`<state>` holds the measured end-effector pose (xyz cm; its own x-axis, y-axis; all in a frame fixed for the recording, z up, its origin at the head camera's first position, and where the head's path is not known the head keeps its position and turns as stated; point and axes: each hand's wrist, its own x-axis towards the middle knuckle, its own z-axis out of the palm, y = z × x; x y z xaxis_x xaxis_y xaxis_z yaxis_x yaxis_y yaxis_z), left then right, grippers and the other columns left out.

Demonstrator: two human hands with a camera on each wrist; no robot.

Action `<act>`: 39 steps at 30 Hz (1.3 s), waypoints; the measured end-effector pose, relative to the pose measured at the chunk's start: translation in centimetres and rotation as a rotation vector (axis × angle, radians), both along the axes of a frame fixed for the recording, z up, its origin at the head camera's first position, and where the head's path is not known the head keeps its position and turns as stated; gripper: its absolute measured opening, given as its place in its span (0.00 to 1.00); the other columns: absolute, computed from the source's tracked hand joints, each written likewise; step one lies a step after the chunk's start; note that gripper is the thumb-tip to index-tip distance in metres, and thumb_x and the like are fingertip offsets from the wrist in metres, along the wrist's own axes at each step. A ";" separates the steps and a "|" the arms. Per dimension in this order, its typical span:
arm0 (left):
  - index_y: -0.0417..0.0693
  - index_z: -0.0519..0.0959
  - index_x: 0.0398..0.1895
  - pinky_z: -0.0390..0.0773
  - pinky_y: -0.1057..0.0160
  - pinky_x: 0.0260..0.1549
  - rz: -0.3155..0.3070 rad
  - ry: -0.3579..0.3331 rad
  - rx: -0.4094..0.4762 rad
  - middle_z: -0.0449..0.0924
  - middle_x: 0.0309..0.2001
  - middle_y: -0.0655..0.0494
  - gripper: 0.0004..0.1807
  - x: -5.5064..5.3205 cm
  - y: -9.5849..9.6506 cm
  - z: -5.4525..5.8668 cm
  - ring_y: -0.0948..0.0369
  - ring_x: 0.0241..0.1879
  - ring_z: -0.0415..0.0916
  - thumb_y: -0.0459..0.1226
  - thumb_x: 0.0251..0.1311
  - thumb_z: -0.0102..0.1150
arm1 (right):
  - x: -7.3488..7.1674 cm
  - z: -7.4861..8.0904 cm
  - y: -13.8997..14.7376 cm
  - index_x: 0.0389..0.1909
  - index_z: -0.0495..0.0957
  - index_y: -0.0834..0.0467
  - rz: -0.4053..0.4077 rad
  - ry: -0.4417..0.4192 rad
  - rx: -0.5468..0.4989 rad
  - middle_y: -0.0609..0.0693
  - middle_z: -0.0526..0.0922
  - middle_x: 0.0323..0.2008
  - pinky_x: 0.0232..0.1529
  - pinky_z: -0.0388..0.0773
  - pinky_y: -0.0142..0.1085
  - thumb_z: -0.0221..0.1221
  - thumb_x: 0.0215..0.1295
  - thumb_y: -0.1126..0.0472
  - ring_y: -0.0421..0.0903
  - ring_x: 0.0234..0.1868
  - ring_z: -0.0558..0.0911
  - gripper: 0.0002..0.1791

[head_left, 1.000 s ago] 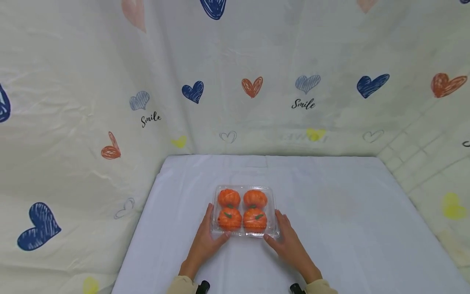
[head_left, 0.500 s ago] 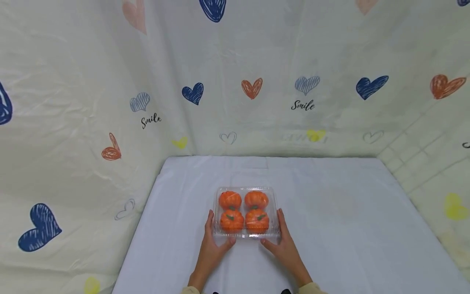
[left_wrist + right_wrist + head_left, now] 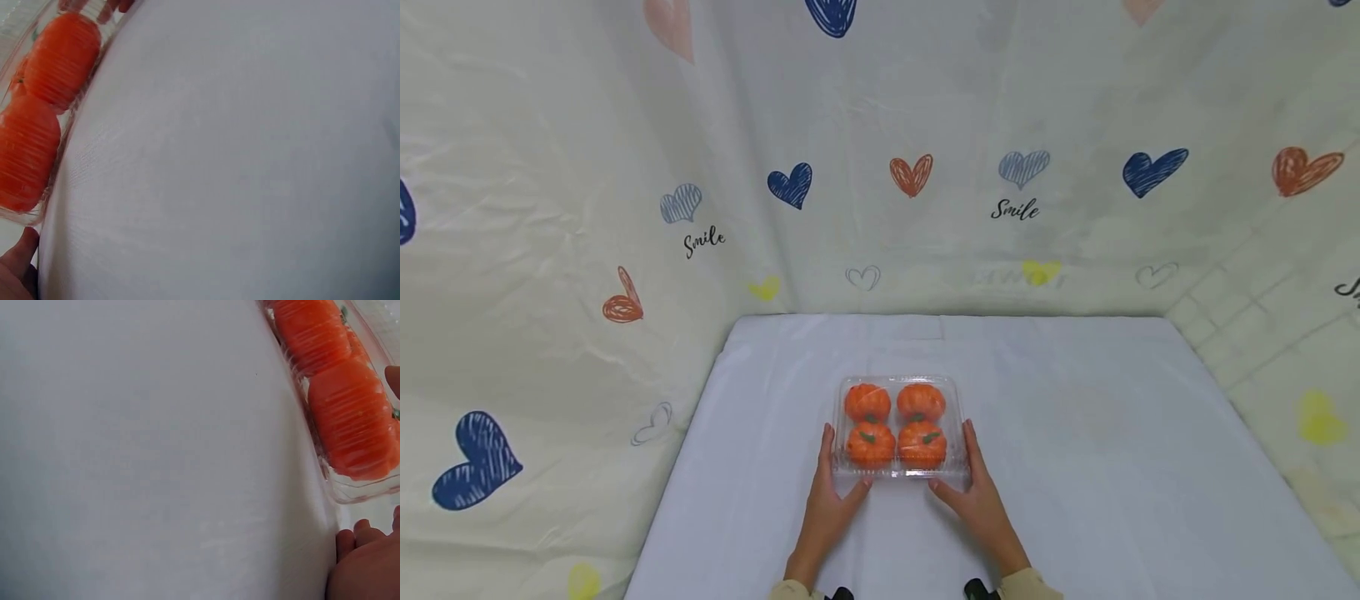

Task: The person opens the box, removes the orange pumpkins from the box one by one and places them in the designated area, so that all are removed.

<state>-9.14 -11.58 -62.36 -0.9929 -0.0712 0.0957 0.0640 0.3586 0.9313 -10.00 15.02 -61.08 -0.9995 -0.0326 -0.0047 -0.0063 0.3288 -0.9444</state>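
A clear plastic clamshell box sits on the white-covered table, with several small orange pumpkins with green stems inside it. My left hand lies along its left side, fingers extended forward and thumb at the front edge. On the opposite side my right hand mirrors this, its thumb by the front right part of the edge. In the left wrist view the left thumb shows just below the box's corner. The right wrist view shows the right fingers a little short of the box.
The white cloth covers the table around the box. Behind and beside it hangs a pale curtain printed with hearts and the word Smile. Light sleeves cover the forearms, with black wrist devices beside them.
Both wrists have drawn inward and the hands now point more straight ahead, with their fingers still along the box's sides. The box stays in nearly the same place.
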 end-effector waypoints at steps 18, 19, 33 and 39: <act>0.50 0.61 0.85 0.57 0.72 0.74 0.113 0.192 0.038 0.61 0.82 0.51 0.36 -0.3 0.3 -0.6 0.57 0.80 0.57 0.27 0.77 0.55 | -0.5 0.4 -0.7 0.89 0.41 0.52 -0.014 0.006 0.002 0.61 0.46 0.86 0.78 0.50 0.66 0.78 0.60 0.51 0.65 0.84 0.50 0.66; 0.50 0.62 0.85 0.58 0.72 0.73 0.125 0.192 0.032 0.62 0.82 0.51 0.35 -0.3 0.3 -0.6 0.57 0.80 0.58 0.28 0.78 0.54 | -0.5 0.3 -0.8 0.89 0.41 0.52 -0.014 0.005 0.008 0.60 0.46 0.86 0.78 0.50 0.66 0.77 0.60 0.51 0.65 0.84 0.50 0.66; 0.57 0.54 0.87 0.61 0.39 0.75 0.171 0.133 0.026 0.56 0.84 0.56 0.48 0.0 1.8 -0.3 0.50 0.81 0.55 0.41 0.69 0.71 | 0.1 0.4 -3.0 0.82 0.52 0.69 -0.207 0.141 0.218 0.73 0.38 0.83 0.68 0.60 0.76 0.80 0.51 0.46 0.79 0.79 0.50 0.66; 0.56 0.52 0.86 0.62 0.31 0.72 0.201 0.178 0.030 0.59 0.83 0.50 0.54 -0.1 2.7 -0.1 0.44 0.79 0.59 0.46 0.64 0.76 | 0.5 0.1 -5.3 0.83 0.47 0.68 -0.309 0.150 0.108 0.74 0.33 0.82 0.68 0.57 0.80 0.83 0.47 0.51 0.80 0.79 0.48 0.71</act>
<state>-9.27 -8.90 -62.48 -0.9263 -0.2705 0.2624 0.1581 0.3532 0.9221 -9.47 9.75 -60.94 -0.9518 0.2639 0.1562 -0.0272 0.4346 -0.9002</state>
